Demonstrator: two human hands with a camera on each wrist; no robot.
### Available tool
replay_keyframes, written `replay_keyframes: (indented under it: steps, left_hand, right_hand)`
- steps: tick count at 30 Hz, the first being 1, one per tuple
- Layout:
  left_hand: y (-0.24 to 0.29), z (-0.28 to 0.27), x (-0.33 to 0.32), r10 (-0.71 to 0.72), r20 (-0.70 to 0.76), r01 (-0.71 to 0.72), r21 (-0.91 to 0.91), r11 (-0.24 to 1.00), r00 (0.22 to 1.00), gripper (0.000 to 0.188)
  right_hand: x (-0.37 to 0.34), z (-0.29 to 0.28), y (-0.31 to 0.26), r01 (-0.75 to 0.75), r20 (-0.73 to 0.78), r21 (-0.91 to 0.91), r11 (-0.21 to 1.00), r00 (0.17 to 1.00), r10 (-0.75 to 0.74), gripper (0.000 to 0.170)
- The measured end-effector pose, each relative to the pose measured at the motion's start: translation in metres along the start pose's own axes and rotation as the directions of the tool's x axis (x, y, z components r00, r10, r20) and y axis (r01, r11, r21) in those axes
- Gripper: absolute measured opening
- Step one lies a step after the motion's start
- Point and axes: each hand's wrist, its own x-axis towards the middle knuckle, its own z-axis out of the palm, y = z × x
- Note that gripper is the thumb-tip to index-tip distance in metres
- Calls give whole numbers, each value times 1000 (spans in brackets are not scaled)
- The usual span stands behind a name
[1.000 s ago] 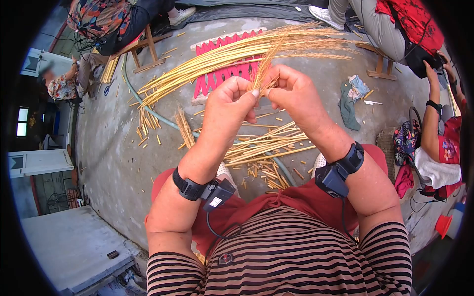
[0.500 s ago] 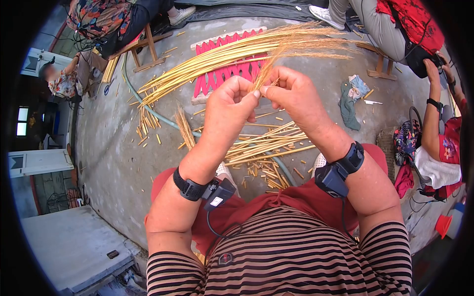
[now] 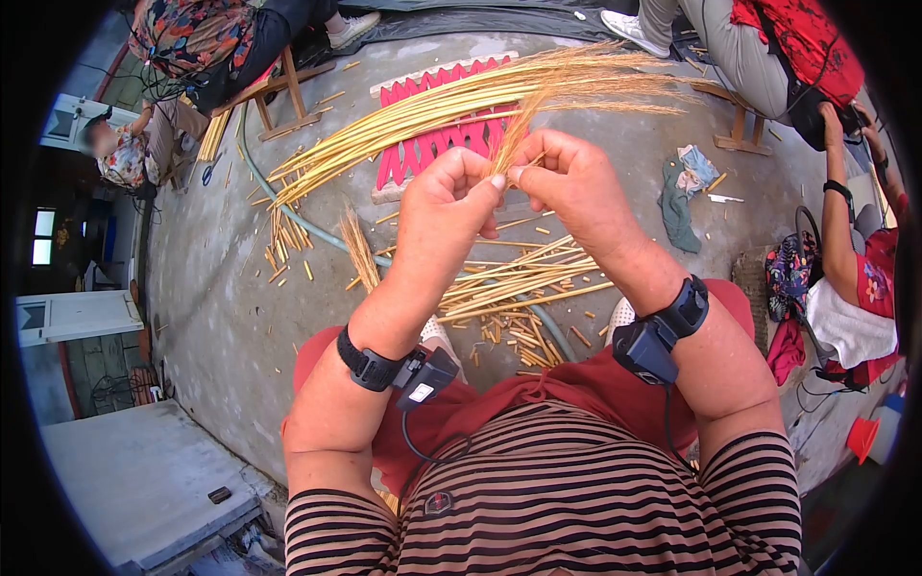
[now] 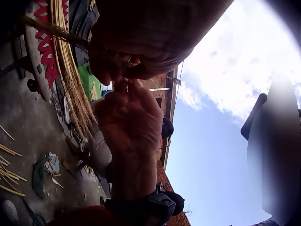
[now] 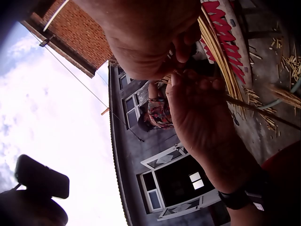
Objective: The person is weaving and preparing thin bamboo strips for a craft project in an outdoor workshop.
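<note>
A small bunch of feathery straw (image 3: 514,130) rises between both hands, its tips pointing up and slightly right in the head view. The left hand (image 3: 447,197) pinches its base between thumb and curled fingers. Close beside it, the right hand (image 3: 574,182) pinches the same bunch from the right, thumb near the left thumb. In the left wrist view the straw (image 4: 56,30) runs out leftward from the hands. A thin stalk (image 5: 263,109) extends to the right in the right wrist view. The exact spot where the fingertips meet the straw is partly hidden.
Long straw stalks (image 3: 384,130) lie across a low stool with red webbing (image 3: 392,171). More stalks (image 3: 523,278), cut pieces and a hose (image 3: 317,230) are on the ground near the feet. Cloths (image 3: 680,216) lie to the right. Other people sit around on several sides.
The right thumb and fingers have shifted slightly at the base of the bunch, and the tips lean a little differently. The left hand stays almost still. The person at far left has moved slightly.
</note>
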Motion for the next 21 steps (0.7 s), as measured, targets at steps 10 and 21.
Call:
replay_keyframes:
  steps: [10, 21]
  left_hand:
    - [0, 2, -1, 5, -10, -5, 36, 999, 1000, 6]
    - [1, -5, -1, -73, 30, 76, -81, 994, 997, 8]
  right_hand:
    - [0, -1, 3, -6, -5, -13, 1000, 1000, 6, 6]
    - [14, -16, -5, 147, -333, 119, 982, 938, -100, 11]
